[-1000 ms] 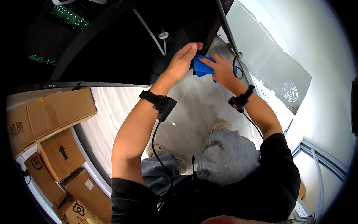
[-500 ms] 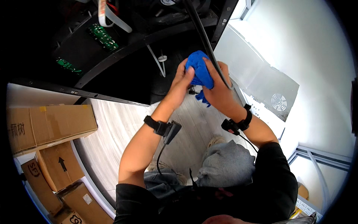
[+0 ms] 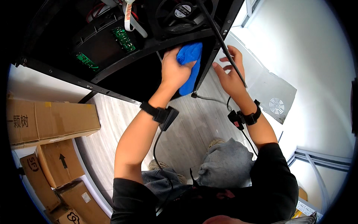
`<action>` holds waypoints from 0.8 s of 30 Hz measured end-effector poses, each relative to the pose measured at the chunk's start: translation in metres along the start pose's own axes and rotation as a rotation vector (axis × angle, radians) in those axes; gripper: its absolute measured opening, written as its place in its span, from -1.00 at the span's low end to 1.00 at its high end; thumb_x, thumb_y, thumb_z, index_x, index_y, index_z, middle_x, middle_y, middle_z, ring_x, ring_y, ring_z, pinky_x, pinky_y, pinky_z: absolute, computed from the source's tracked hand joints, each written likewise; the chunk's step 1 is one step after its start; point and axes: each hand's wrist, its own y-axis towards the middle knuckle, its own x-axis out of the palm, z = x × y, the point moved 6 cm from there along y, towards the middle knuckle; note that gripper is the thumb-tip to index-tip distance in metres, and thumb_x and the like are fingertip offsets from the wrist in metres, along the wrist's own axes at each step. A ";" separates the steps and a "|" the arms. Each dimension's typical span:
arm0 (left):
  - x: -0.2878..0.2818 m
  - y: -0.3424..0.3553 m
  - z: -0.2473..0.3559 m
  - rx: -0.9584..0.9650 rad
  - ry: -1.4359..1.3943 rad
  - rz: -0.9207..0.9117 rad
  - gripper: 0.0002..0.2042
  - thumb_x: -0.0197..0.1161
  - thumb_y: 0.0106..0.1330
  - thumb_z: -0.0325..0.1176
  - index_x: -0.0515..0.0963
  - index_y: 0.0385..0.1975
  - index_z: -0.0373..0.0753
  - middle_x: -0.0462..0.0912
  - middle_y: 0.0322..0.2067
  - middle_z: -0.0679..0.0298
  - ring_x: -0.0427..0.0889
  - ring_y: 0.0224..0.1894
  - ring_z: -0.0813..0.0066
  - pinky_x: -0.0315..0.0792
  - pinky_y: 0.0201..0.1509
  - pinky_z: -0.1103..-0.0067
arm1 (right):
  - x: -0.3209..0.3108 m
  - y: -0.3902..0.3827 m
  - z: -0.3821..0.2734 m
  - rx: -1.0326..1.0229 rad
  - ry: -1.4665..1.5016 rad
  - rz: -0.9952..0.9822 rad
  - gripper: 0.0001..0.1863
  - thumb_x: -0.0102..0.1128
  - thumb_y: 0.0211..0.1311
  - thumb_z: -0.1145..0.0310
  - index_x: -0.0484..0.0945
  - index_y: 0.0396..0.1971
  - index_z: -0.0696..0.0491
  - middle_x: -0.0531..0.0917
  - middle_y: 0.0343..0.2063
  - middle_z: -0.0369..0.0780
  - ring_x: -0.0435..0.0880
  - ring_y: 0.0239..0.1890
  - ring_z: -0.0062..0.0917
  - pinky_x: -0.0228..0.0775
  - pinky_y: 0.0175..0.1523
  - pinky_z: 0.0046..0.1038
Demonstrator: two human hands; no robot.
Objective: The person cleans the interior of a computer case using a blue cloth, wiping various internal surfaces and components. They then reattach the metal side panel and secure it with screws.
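Observation:
My left hand (image 3: 174, 71) is closed on a blue cloth (image 3: 191, 54), which hangs partly unfolded at the lower right inside edge of a black cabinet (image 3: 123, 87). Some of the left fingers are hidden behind the cloth. Off to the right, my right hand (image 3: 234, 74) is empty, its fingers apart and curved. A long black cable (image 3: 220, 35) slants down in front of that hand. Above the cloth, the cabinet holds a round fan (image 3: 182, 13), two green circuit boards (image 3: 123, 39) and a white ribbon cable (image 3: 128, 16).
Several cardboard boxes (image 3: 67, 121) are stacked at the left. A grey metal panel (image 3: 268, 87) with a round vent leans by the white wall at the right. A thin cable (image 3: 212, 99) runs above the wood-look floor (image 3: 194, 127). Each wrist wears a black strapped device (image 3: 164, 115).
The blue cloth was bunched between both hands. Now my right hand has let go and moved right, while my left has carried the cloth to the cabinet's edge. The view has shifted slightly.

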 end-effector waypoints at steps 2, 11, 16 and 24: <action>0.013 0.013 0.017 0.018 -0.090 -0.097 -0.54 0.46 -0.05 -0.51 0.57 -0.06 -0.36 0.65 -0.16 -0.05 0.64 -0.08 -0.03 0.50 0.04 0.36 | 0.005 0.007 -0.002 -0.023 -0.027 -0.010 -0.43 0.36 0.11 0.44 0.37 0.13 0.18 0.60 -0.13 -0.09 0.63 -0.16 -0.43 0.53 -0.27 -0.48; 0.030 0.007 0.018 0.088 0.179 -0.146 -0.54 0.24 -0.03 -0.59 0.62 -0.05 -0.12 0.60 -0.05 0.10 0.57 0.02 0.05 0.48 0.06 0.35 | 0.014 0.004 -0.005 -0.062 -0.103 0.066 -0.69 0.26 0.20 0.48 0.53 -0.05 0.17 0.67 -0.30 -0.10 0.70 -0.31 -0.39 0.53 -0.30 -0.47; 0.028 0.012 0.014 0.068 0.199 -0.163 -0.53 0.22 -0.02 -0.57 0.60 -0.02 -0.12 0.63 -0.10 0.05 0.59 -0.03 -0.01 0.49 0.04 0.31 | 0.016 0.003 -0.001 -0.104 -0.136 0.082 -0.77 0.26 0.25 0.37 0.57 -0.16 0.16 0.66 -0.44 -0.16 0.66 -0.43 -0.49 0.48 -0.37 -0.52; 0.026 0.020 0.028 0.114 0.337 -0.127 -0.59 0.27 0.03 -0.54 0.57 -0.03 -0.26 0.65 -0.32 -0.10 0.65 -0.20 -0.08 0.53 -0.11 0.29 | 0.012 0.014 -0.004 -0.012 -0.231 -0.007 -0.77 0.28 0.21 0.30 0.54 -0.32 0.16 0.65 -0.52 -0.06 0.66 -0.48 -0.16 0.48 -0.37 -0.31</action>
